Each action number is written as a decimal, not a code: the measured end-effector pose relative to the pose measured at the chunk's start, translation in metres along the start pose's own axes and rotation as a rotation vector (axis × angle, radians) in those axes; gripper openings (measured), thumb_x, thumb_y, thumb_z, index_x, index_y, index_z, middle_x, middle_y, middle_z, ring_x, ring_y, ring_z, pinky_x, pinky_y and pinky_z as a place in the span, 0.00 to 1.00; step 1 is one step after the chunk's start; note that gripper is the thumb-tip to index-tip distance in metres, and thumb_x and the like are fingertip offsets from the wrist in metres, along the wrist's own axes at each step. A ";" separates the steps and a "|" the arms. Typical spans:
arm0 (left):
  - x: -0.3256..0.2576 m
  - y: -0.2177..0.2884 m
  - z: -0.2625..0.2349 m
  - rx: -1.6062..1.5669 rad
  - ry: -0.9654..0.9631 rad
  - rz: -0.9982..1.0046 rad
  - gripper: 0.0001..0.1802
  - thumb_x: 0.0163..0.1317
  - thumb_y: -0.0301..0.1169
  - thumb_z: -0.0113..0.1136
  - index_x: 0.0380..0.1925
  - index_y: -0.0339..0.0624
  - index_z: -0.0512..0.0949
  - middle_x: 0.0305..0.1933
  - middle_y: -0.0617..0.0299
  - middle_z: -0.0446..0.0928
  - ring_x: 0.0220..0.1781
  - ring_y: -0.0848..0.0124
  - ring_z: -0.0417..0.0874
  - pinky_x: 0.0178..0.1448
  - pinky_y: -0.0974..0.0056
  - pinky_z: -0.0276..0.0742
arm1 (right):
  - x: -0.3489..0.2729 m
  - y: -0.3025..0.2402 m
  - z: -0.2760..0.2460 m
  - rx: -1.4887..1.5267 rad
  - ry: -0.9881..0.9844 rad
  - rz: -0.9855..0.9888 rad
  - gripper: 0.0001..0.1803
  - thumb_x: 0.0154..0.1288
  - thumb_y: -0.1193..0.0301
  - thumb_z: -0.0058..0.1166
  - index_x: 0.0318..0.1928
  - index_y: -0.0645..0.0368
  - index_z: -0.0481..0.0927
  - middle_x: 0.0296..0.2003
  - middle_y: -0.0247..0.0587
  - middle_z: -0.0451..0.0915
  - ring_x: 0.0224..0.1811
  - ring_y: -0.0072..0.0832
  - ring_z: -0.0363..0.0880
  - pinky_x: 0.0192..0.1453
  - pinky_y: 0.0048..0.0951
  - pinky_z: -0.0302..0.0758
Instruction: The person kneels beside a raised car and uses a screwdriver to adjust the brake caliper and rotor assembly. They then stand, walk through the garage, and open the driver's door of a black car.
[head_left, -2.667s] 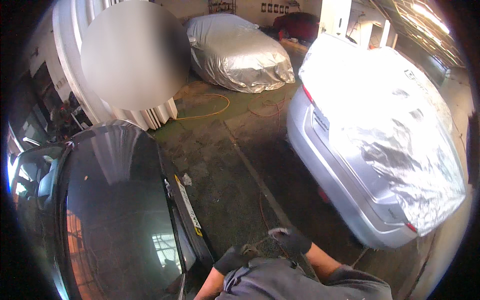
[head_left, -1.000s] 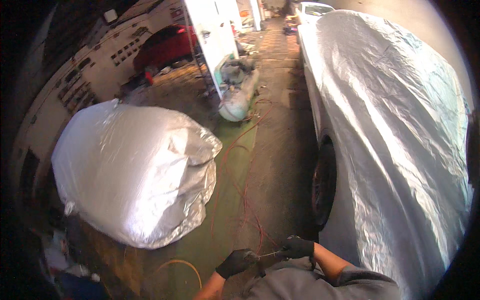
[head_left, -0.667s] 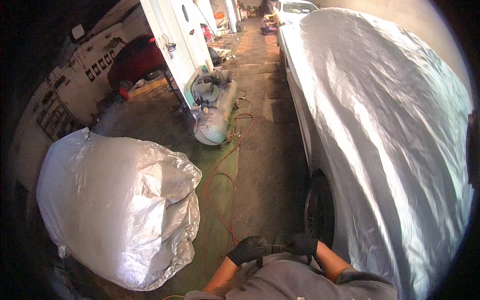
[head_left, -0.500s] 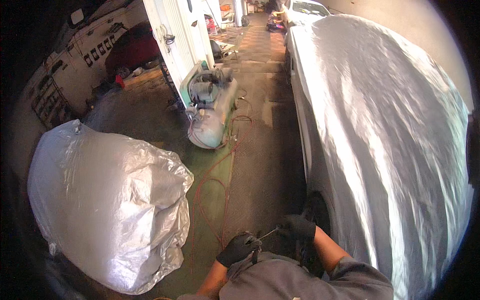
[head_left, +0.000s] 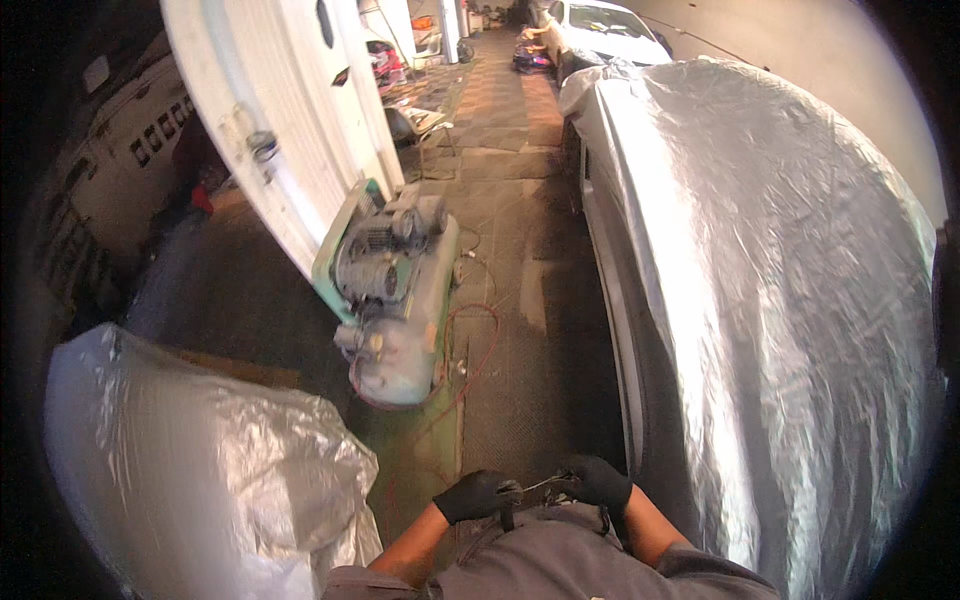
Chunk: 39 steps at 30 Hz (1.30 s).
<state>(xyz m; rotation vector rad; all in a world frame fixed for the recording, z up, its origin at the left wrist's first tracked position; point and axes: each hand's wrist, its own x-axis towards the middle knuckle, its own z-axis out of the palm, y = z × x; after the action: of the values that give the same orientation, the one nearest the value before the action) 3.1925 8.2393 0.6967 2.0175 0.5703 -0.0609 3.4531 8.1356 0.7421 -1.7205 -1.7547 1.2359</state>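
Observation:
Both my hands wear black gloves and meet close to my waist, in front of my grey shirt. My left hand (head_left: 478, 496) is closed, its fingers curled around one end of a thin pale cord-like strand (head_left: 546, 486). Opposite it, my right hand (head_left: 597, 483) pinches the other end. The strand spans the short gap between them; whether it is cord, wire or something else is too small to tell. A dark strap-like piece hangs just below my left fingers.
A car under a silver cover (head_left: 760, 250) lines the right side. Another silver-covered shape (head_left: 230, 470) stands at left. An air compressor (head_left: 385, 300) sits beside a white pillar (head_left: 270, 120), its red hose (head_left: 490, 340) on the floor. A white car (head_left: 605, 35) is farther off.
I have moved forward along the aisle; the compressor and pillar look nearer. My hands stay together at my waist, the strand still between them and now more level.

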 end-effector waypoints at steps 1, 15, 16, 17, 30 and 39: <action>0.030 -0.005 -0.026 -0.021 -0.035 -0.039 0.17 0.67 0.44 0.55 0.41 0.43 0.81 0.41 0.49 0.82 0.43 0.53 0.83 0.50 0.55 0.77 | 0.026 0.006 -0.021 0.094 0.029 0.014 0.18 0.66 0.61 0.61 0.50 0.60 0.83 0.43 0.52 0.83 0.43 0.40 0.83 0.46 0.38 0.77; 0.401 -0.070 -0.341 -0.202 0.335 -0.034 0.14 0.65 0.42 0.59 0.41 0.44 0.83 0.37 0.52 0.82 0.42 0.57 0.85 0.46 0.57 0.78 | 0.438 0.084 -0.386 -0.029 0.019 -0.242 0.15 0.66 0.63 0.60 0.45 0.61 0.84 0.35 0.49 0.85 0.35 0.30 0.84 0.41 0.34 0.78; 0.421 -0.073 -0.364 -0.249 0.455 -0.031 0.13 0.64 0.40 0.61 0.41 0.44 0.83 0.37 0.53 0.82 0.42 0.58 0.85 0.46 0.58 0.78 | 0.474 0.081 -0.411 -0.077 0.010 -0.288 0.15 0.65 0.63 0.60 0.45 0.60 0.84 0.35 0.49 0.86 0.34 0.31 0.84 0.40 0.35 0.78; 0.438 -0.078 -0.385 -0.298 0.571 -0.031 0.13 0.63 0.39 0.63 0.41 0.44 0.83 0.37 0.54 0.83 0.42 0.58 0.85 0.46 0.59 0.79 | 0.509 0.077 -0.433 -0.069 -0.011 -0.296 0.15 0.65 0.63 0.61 0.45 0.61 0.84 0.34 0.49 0.86 0.33 0.31 0.84 0.39 0.35 0.78; 0.710 -0.215 -0.753 -0.037 0.490 -0.086 0.19 0.60 0.43 0.66 0.42 0.40 0.82 0.39 0.51 0.83 0.41 0.56 0.85 0.47 0.59 0.79 | 0.878 0.068 -0.643 0.147 0.015 -0.026 0.14 0.64 0.64 0.63 0.43 0.63 0.84 0.35 0.45 0.86 0.35 0.26 0.83 0.43 0.31 0.79; 0.954 -0.277 -0.966 -0.028 0.367 -0.040 0.19 0.58 0.44 0.66 0.40 0.40 0.82 0.40 0.48 0.82 0.42 0.54 0.84 0.48 0.57 0.78 | 1.125 0.145 -0.813 0.170 0.124 0.065 0.12 0.64 0.67 0.61 0.41 0.64 0.84 0.32 0.49 0.85 0.34 0.28 0.82 0.40 0.33 0.77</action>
<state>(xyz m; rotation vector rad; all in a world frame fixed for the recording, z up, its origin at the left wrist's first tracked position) 3.7367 9.5134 0.6899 2.0015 0.8361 0.2978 3.9836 9.4260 0.7282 -1.7275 -1.4900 1.2385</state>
